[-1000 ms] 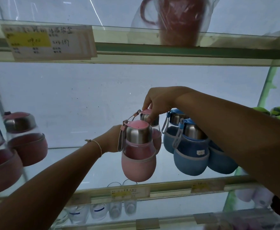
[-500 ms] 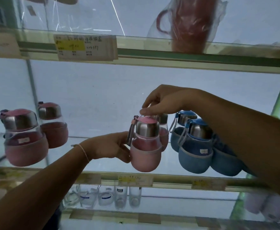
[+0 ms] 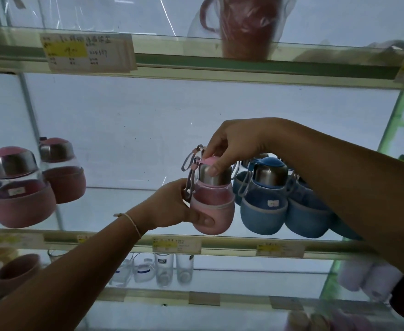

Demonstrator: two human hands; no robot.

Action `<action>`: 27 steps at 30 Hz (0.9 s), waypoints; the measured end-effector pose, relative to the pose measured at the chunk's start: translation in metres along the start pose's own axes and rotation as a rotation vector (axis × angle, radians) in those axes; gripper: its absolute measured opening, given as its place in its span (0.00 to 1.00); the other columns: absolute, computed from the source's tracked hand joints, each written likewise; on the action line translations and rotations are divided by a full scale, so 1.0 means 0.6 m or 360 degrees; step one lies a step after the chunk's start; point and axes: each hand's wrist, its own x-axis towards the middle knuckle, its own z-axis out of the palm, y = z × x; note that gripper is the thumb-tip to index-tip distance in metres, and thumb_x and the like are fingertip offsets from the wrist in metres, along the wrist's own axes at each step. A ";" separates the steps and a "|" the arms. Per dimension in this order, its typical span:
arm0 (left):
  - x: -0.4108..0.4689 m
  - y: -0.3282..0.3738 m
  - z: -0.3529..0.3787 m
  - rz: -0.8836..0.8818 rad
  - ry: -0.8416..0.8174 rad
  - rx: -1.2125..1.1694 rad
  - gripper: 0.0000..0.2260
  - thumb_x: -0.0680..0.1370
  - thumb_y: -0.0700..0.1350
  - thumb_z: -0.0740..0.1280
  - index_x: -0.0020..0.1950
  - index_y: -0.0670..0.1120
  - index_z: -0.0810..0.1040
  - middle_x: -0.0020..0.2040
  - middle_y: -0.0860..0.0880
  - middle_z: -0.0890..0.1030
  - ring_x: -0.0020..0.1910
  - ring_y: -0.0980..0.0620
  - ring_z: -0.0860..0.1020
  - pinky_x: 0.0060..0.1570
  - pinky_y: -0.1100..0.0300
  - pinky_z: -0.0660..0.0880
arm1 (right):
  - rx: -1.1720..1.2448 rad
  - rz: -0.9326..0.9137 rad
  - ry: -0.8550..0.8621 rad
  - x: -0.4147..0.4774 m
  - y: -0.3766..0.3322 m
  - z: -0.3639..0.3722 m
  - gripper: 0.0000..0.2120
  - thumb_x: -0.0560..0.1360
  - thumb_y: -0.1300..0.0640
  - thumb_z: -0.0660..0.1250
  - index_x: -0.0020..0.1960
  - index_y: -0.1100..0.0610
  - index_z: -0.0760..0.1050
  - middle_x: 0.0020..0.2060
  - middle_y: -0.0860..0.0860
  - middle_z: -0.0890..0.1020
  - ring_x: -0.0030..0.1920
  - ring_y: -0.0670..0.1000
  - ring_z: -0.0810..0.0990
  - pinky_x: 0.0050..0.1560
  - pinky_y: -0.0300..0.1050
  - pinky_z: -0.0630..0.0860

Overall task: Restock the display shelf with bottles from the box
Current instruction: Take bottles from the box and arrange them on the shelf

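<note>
One wide-angle, head-worn view faces the display shelf (image 3: 232, 243) close up, roughly level with its middle tier, and sees the upper tier (image 3: 244, 65) from beneath.

The pink round-bellied steel-capped bottle (image 3: 211, 206) is at the front of the middle glass shelf (image 3: 227, 244), between the left hand (image 3: 172, 206) at its side and the right hand (image 3: 234, 144) on its cap. Blue steel-capped bottles (image 3: 264, 204) cluster just right of it. Two more pink bottles (image 3: 17, 187) stand well left, one behind the other. Clear glass tumblers (image 3: 164, 268) stand on the shelf below.
</note>
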 end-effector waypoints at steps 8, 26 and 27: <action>0.004 -0.003 0.014 -0.0037 0.0039 -0.0030 0.33 0.54 0.57 0.81 0.56 0.52 0.81 0.49 0.52 0.84 0.48 0.51 0.82 0.51 0.50 0.81 | 0.0036 0.0002 0.0054 -0.004 0.013 0.004 0.18 0.69 0.46 0.77 0.58 0.49 0.84 0.48 0.42 0.84 0.50 0.48 0.82 0.47 0.43 0.79; -0.066 0.024 -0.079 -0.0284 0.0186 0.0145 0.43 0.65 0.54 0.80 0.76 0.46 0.65 0.65 0.48 0.77 0.55 0.50 0.80 0.57 0.53 0.79 | -0.0091 -0.0013 0.0308 0.048 -0.063 -0.016 0.19 0.73 0.41 0.72 0.60 0.50 0.83 0.46 0.43 0.84 0.48 0.43 0.81 0.47 0.43 0.75; -0.073 0.020 -0.098 -0.0287 0.0225 0.0177 0.42 0.66 0.55 0.79 0.75 0.46 0.66 0.64 0.48 0.78 0.54 0.50 0.81 0.57 0.53 0.79 | -0.0100 -0.0030 0.0304 0.060 -0.077 -0.013 0.19 0.73 0.41 0.72 0.59 0.50 0.83 0.46 0.43 0.84 0.48 0.43 0.81 0.47 0.43 0.75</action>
